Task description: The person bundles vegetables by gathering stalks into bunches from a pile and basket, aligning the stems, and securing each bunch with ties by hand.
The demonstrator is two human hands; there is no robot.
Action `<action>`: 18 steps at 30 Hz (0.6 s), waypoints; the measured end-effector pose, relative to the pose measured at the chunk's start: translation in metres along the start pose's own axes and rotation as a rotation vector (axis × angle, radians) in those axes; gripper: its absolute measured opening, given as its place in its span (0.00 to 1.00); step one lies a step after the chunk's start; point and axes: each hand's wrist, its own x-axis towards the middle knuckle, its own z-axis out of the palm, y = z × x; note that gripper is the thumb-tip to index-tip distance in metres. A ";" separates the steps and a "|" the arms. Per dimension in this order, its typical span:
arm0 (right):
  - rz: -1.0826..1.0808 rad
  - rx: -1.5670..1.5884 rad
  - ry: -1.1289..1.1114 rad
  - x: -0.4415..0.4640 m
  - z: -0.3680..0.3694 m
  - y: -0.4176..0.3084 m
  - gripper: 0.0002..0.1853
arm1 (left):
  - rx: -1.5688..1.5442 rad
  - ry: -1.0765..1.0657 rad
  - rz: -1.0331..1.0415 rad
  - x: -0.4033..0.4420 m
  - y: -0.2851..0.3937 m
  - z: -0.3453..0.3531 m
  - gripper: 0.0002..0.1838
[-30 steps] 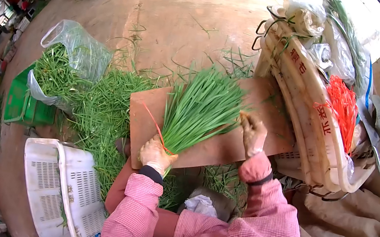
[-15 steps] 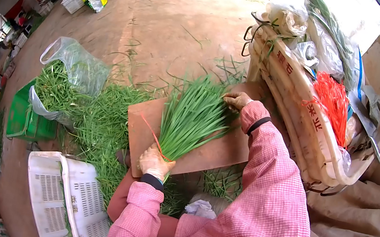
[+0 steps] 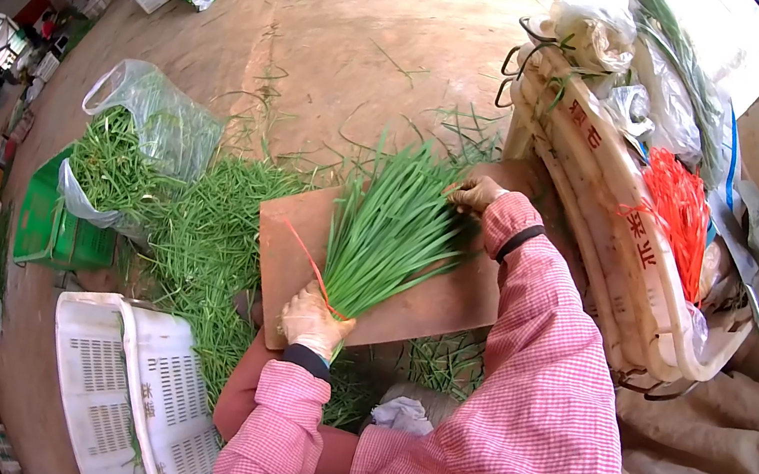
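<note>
My left hand [image 3: 316,321], in a pale thin glove, is wrapped around the base of a bunch of garlic chives [image 3: 396,230]. A red tie [image 3: 304,249] runs round the stems by my fingers, its loose end sticking out to the upper left. The leaves fan out over a flat brown board [image 3: 294,232] in front of me. At the leaf tips, on the right side, my right hand [image 3: 476,194] pinches with its fingers curled; what exactly lies between the fingertips is partly hidden.
Loose green leaves [image 3: 205,247] heap left of the board. A clear bag [image 3: 179,136] of trimmings sits by a green crate [image 3: 65,232]. White crates [image 3: 161,381] stand at lower left. On the right, a cream tub [image 3: 594,173] carries plastic bags and red ties [image 3: 674,223].
The view has shifted slightly. My left hand keeps hold of the bunch, and my right hand stays at the leaf tips with little movement.
</note>
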 end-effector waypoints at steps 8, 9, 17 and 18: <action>-0.308 -0.471 0.967 0.014 0.022 0.014 0.09 | 0.048 0.108 0.014 -0.001 0.001 0.006 0.34; -0.274 -0.269 1.059 0.035 0.005 0.041 0.09 | 0.037 0.097 0.004 -0.002 0.000 0.005 0.34; -0.087 -0.228 0.910 -0.092 -0.044 0.137 0.23 | 0.601 0.589 0.366 -0.014 -0.096 -0.088 0.42; -0.081 -0.252 0.904 -0.096 -0.050 0.157 0.23 | 0.609 0.635 0.398 -0.022 -0.114 -0.114 0.38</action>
